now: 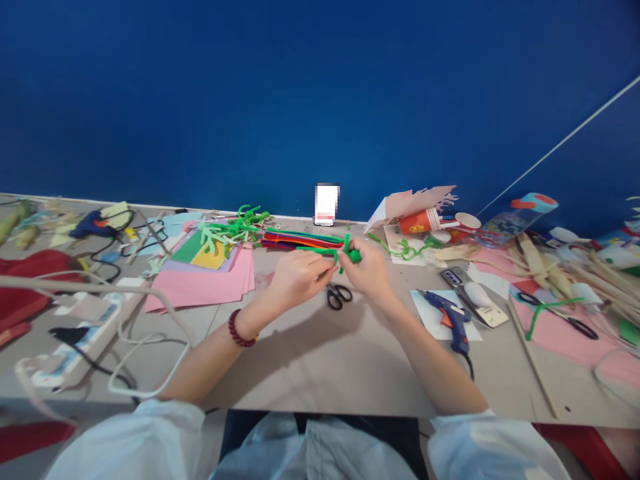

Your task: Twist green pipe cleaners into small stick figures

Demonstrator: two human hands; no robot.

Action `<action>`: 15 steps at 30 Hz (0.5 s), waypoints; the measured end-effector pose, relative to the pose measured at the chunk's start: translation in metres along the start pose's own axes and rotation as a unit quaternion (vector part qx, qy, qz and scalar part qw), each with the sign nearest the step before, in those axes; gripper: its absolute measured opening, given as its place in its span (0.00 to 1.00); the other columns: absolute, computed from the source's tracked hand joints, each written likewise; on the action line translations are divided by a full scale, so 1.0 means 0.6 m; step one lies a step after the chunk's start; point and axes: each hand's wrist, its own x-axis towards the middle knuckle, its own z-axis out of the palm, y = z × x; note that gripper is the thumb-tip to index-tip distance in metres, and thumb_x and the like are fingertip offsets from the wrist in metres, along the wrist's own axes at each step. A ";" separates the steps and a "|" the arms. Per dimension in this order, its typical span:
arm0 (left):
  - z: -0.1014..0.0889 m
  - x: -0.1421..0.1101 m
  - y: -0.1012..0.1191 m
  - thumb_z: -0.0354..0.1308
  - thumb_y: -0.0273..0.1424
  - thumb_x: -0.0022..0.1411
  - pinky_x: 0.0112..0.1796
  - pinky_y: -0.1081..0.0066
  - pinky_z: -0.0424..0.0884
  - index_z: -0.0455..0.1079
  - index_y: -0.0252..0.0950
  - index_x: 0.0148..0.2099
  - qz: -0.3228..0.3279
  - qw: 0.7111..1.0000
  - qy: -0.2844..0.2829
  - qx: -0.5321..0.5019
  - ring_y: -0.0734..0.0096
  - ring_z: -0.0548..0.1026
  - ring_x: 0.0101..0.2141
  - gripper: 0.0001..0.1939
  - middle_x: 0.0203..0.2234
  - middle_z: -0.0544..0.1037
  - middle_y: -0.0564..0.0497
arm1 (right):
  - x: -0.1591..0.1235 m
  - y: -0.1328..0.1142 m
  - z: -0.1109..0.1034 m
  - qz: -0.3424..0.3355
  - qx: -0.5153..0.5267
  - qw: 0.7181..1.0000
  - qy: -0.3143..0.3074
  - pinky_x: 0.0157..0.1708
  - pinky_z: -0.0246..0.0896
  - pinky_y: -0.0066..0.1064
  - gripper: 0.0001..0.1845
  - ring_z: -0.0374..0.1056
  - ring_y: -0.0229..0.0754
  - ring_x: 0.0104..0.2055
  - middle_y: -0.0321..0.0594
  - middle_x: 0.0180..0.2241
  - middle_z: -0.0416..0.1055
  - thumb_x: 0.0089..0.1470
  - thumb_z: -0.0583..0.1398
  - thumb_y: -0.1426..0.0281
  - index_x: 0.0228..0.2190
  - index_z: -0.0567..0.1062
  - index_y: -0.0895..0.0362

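Green stem, held between both hands above the counter (pixel 320 363). The left hand (pixel 303 273) and right hand (pixel 367 268) are each closed in a pinch on the green stem (pixel 347 239), one from either side, a grip that probably steadies the pliant piece; the exact fingertip contacts are too small to tell. Just behind lies the bundle (pixel 300 239) of coloured stems, side by side, presumably for easy picking. The scissors (pixel 339 297) lie nearer the person, handles foremost, likely for quick reach. The phone (pixel 327 202) stands upright by the wall (pixel 320 100), bright face forward, perhaps to be seen while both hands are busy. At right, the glue gun (pixel 455 321) rests on a pale sheet (pixel 424 321), which may guard against drips.
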 end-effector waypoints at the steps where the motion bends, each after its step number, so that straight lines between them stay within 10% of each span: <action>1: 0.006 -0.002 0.006 0.54 0.31 0.63 0.26 0.72 0.62 0.73 0.36 0.29 -0.029 0.999 0.012 -0.018 0.73 0.72 0.23 0.11 0.20 0.76 0.51 | 0.001 -0.001 -0.002 0.015 0.035 0.999 0.006 0.28 0.55 0.29 0.09 0.59 0.37 0.24 0.33 0.20 0.64 0.51 0.57 0.66 0.22 0.64 0.54; 10: 0.061 -0.028 -0.013 0.57 0.39 0.62 0.22 0.74 0.65 0.77 0.37 0.33 -0.284 0.929 -0.015 -0.236 0.75 0.70 0.19 0.13 0.21 0.78 0.52 | 0.000 -0.007 0.000 0.128 0.313 0.940 -0.037 0.28 0.60 0.28 0.12 0.62 0.34 0.25 0.32 0.23 0.67 0.44 0.65 0.62 0.24 0.70 0.56; 15: 0.062 -0.027 -0.036 0.58 0.41 0.60 0.25 0.72 0.69 0.77 0.37 0.35 -0.272 0.910 0.056 -0.309 0.69 0.76 0.27 0.14 0.27 0.80 0.49 | 0.002 -0.002 -0.002 0.145 0.332 0.931 -0.041 0.27 0.60 0.28 0.13 0.62 0.34 0.25 0.32 0.22 0.66 0.43 0.65 0.61 0.24 0.70 0.56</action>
